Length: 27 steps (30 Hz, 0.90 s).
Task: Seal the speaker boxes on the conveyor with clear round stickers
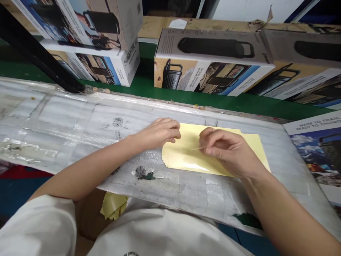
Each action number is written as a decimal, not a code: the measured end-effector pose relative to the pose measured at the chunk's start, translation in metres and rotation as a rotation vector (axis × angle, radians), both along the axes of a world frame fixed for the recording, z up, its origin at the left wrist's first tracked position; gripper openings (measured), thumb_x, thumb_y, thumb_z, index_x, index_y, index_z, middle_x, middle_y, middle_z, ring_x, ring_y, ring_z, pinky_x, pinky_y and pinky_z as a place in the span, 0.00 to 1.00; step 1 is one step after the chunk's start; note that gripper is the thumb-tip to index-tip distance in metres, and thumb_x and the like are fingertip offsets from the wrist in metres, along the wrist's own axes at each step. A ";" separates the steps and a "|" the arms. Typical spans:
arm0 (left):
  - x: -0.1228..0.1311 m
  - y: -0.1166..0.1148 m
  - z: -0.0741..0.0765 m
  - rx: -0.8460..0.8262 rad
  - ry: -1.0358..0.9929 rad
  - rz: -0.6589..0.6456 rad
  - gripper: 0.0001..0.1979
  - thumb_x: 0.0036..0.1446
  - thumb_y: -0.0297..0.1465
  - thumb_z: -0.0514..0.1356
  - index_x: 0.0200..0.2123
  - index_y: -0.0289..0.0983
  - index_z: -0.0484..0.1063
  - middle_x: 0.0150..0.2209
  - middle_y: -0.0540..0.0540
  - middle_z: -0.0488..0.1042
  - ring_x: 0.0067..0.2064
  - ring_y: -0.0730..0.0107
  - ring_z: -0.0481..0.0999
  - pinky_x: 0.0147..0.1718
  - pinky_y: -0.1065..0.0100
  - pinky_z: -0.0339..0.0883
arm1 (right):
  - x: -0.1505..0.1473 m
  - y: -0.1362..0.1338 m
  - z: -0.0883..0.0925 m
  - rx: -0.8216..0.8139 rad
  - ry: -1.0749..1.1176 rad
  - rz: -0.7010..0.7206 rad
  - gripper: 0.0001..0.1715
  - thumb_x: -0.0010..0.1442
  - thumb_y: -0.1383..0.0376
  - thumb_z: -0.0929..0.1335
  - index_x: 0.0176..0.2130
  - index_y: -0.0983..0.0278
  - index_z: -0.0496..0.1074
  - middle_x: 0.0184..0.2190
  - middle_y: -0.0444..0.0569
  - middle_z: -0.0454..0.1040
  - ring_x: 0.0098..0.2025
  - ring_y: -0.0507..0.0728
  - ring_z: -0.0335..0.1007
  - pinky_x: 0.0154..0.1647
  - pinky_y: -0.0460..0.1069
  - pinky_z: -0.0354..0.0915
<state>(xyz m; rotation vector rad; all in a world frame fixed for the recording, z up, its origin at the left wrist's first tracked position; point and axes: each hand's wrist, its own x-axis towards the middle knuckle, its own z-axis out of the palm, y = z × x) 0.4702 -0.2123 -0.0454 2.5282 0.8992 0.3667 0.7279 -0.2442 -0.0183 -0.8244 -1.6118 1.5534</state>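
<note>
A slightly fanned stack of glossy yellow sheets point(186, 156) lies on the worktable in front of me. My left hand point(162, 132) is at the stack's left end, its fingers curled and close together; anything inside them is hidden. Over the right half of the stack is my right hand point(226, 149), closed in a pinch. From its fingertips a thin, see-through sliver, like clear film, sticks out to the left; it is faint and blurred.
Printed speaker boxes point(213, 46) stand on a green conveyor belt point(145, 76) behind the table, and more are stacked at upper left. A black post point(45, 53) crosses the left side. Another box point(319, 142) is at right. Crumpled yellow paper point(114, 205) lies below the table edge.
</note>
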 end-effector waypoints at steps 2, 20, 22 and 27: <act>-0.003 -0.001 -0.001 -0.021 -0.039 0.005 0.08 0.68 0.27 0.60 0.46 0.39 0.79 0.52 0.42 0.76 0.55 0.57 0.73 0.57 0.57 0.63 | -0.003 0.003 0.000 0.032 0.128 -0.075 0.06 0.59 0.61 0.79 0.37 0.55 0.79 0.33 0.45 0.71 0.33 0.54 0.68 0.33 0.51 0.68; -0.014 -0.008 -0.002 -0.097 -0.131 0.014 0.14 0.59 0.31 0.71 0.48 0.39 0.78 0.61 0.38 0.73 0.64 0.49 0.69 0.65 0.49 0.61 | -0.003 -0.031 -0.016 0.872 -0.725 0.295 0.37 0.71 0.78 0.58 0.74 0.60 0.49 0.46 0.54 0.76 0.47 0.62 0.72 0.46 0.56 0.73; -0.015 -0.009 -0.004 -0.088 -0.138 0.022 0.16 0.58 0.34 0.72 0.49 0.40 0.78 0.61 0.38 0.73 0.65 0.48 0.70 0.64 0.50 0.62 | -0.006 -0.031 -0.011 0.873 -0.756 0.303 0.35 0.71 0.78 0.58 0.72 0.61 0.52 0.44 0.54 0.76 0.46 0.61 0.72 0.45 0.55 0.72; -0.014 -0.010 -0.005 -0.071 -0.109 0.039 0.21 0.55 0.39 0.74 0.50 0.39 0.78 0.61 0.36 0.74 0.65 0.47 0.70 0.63 0.50 0.63 | -0.009 -0.029 -0.009 0.849 -0.747 0.278 0.35 0.70 0.78 0.60 0.71 0.59 0.56 0.44 0.51 0.77 0.44 0.59 0.72 0.43 0.51 0.71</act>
